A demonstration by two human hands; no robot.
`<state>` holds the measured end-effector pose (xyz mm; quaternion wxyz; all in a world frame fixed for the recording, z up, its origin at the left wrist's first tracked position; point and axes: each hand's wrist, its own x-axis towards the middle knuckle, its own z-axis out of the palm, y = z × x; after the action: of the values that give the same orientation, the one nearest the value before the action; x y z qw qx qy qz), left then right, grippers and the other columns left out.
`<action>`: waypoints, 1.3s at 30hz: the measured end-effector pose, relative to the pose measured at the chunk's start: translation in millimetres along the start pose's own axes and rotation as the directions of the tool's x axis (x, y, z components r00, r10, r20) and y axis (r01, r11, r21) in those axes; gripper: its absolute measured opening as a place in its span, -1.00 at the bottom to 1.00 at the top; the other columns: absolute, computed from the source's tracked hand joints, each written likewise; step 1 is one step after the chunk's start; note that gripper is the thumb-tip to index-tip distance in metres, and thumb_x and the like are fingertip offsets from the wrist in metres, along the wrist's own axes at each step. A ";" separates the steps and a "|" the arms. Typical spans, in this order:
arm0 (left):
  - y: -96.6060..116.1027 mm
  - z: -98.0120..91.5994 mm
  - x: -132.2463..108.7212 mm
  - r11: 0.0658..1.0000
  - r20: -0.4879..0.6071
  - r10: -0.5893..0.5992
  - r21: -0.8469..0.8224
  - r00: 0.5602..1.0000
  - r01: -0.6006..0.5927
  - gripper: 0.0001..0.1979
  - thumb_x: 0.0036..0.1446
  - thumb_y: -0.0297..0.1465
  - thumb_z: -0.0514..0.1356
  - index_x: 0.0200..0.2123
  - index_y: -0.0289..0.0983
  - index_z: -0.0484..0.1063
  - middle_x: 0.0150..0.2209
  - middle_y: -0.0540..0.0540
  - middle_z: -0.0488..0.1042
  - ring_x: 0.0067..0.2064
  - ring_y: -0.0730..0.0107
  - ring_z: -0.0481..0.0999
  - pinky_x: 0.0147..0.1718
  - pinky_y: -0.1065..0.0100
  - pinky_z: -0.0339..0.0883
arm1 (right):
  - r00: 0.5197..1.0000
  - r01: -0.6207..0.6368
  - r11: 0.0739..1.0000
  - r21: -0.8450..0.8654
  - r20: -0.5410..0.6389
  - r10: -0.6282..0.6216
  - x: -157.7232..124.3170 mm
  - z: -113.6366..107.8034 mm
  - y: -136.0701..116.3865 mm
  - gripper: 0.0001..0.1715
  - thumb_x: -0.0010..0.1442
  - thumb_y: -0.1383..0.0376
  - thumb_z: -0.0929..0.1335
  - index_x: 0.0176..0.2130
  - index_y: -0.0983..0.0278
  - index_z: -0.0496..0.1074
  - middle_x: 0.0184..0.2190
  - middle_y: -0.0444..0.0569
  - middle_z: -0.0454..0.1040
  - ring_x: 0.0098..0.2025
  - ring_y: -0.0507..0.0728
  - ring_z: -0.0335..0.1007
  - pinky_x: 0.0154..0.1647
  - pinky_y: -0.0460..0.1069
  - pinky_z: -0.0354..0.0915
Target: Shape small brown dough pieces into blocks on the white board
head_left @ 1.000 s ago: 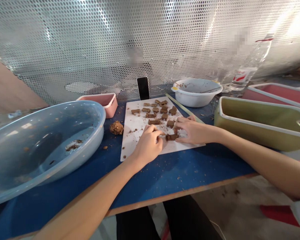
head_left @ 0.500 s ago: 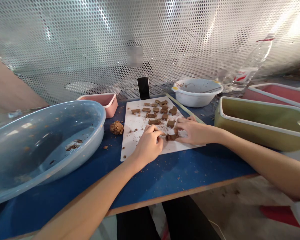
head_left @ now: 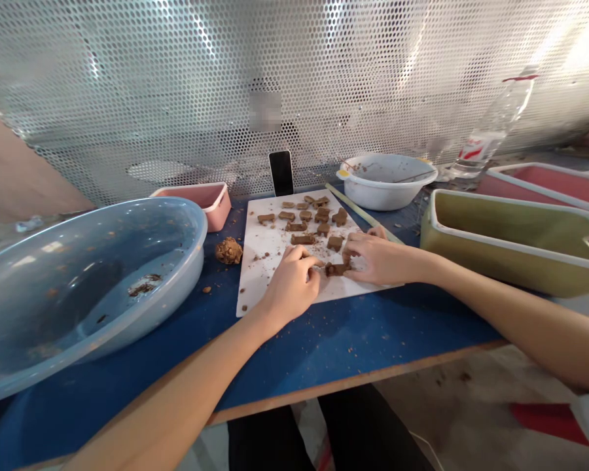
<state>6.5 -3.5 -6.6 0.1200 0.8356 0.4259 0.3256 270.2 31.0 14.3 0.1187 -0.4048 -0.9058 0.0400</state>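
A small dark brown clay-like piece [head_left: 334, 269] lies near the front of a white board [head_left: 255, 288]. The thumb and fingers of my right hand [head_left: 373, 256] pinch its right end. My left hand [head_left: 294, 278] rests on the board with curled fingers, thumb and forefinger drawn together close to the piece's left end; whatever is between them is hidden. Behind my hands sit several shaped brown pieces, among them a long one [head_left: 303, 239] and a blocky one [head_left: 335, 243]. Crumbs are scattered around them. Left of the board is a rough brown lump [head_left: 229, 250].
A big translucent blue basin [head_left: 177, 288] fills the left, with a pink container [head_left: 218, 206] behind it. A phone [head_left: 281, 173] leans on the perforated metal sheet. A pale stick [head_left: 358, 208], white bowl [head_left: 387, 190], green bin [head_left: 495, 261], red bin [head_left: 544, 180] and bottle [head_left: 481, 147] are at right.
Almost nothing differs. Both hands stay around the same brown piece, with only a very slight shift of the fingers.
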 end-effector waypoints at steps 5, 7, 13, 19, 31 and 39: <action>0.4 -0.4 0.4 1.000 -0.014 -0.015 -0.021 1.000 0.014 -0.68 0.31 -0.65 0.16 -0.12 -0.25 0.68 -0.13 -0.16 0.53 0.01 0.11 0.53 0.11 0.05 0.57 | 0.999 0.027 0.999 -0.032 -0.029 -0.028 -0.9 0.1 -2.3 -0.67 0.35 0.00 0.45 -0.17 0.20 0.50 -0.09 0.09 0.57 -0.04 0.33 0.51 0.06 0.22 0.21; 0.8 -0.5 0.6 1.000 -0.015 -0.015 -0.019 1.000 0.014 -0.69 0.31 -0.65 0.17 -0.14 -0.24 0.69 -0.13 -0.16 0.54 0.02 0.10 0.53 0.13 0.04 0.56 | 0.999 0.034 0.999 -0.034 -0.020 -0.035 -0.9 -0.2 -2.7 -0.67 0.36 -0.01 0.44 -0.18 0.20 0.50 -0.08 0.09 0.56 -0.04 0.33 0.50 0.07 0.24 0.22; 1.8 -0.7 0.8 0.999 -0.010 -0.018 -0.031 1.000 0.018 -0.69 0.32 -0.64 0.16 -0.12 -0.27 0.69 -0.12 -0.17 0.54 0.04 0.09 0.54 0.16 0.02 0.56 | 1.000 0.003 1.000 -0.008 0.016 -0.002 -0.2 -0.5 -3.4 -0.67 0.37 0.00 0.44 -0.17 0.21 0.49 -0.07 0.10 0.56 -0.04 0.32 0.49 0.09 0.25 0.20; 0.5 -0.1 1.0 1.000 -0.014 -0.011 -0.016 1.000 0.010 -0.67 0.32 -0.65 0.16 -0.11 -0.24 0.69 -0.14 -0.15 0.53 0.03 0.10 0.54 0.12 0.05 0.57 | 1.000 0.002 0.999 -0.054 0.011 -0.001 0.2 3.4 -1.9 -0.63 0.36 -0.02 0.43 -0.23 0.22 0.44 -0.09 0.09 0.56 -0.07 0.32 0.49 0.05 0.21 0.20; -1.0 0.7 1.3 1.000 -0.007 -0.008 -0.009 1.000 0.008 -0.70 0.33 -0.65 0.17 -0.12 -0.28 0.68 -0.14 -0.16 0.53 0.04 0.09 0.53 0.13 0.05 0.56 | 0.999 0.044 0.998 0.051 0.020 -0.045 -0.3 -2.7 -1.7 -0.59 0.37 -0.08 0.44 -0.12 0.19 0.54 -0.03 0.11 0.57 0.01 0.37 0.51 0.17 0.31 0.25; -2.1 1.4 1.0 1.000 -0.021 -0.001 -0.017 1.000 0.000 -0.70 0.33 -0.65 0.17 -0.12 -0.26 0.68 -0.13 -0.16 0.53 0.02 0.10 0.53 0.12 0.04 0.57 | 1.000 0.017 0.999 0.051 0.024 -0.019 2.4 1.3 -3.8 -0.67 0.40 -0.01 0.42 -0.14 0.19 0.55 -0.05 0.09 0.57 0.05 0.37 0.51 0.19 0.31 0.24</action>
<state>6.5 -1.2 -8.2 0.1226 0.8310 0.4246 0.3378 265.6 30.2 14.1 0.1183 -0.3930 -0.9094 0.0671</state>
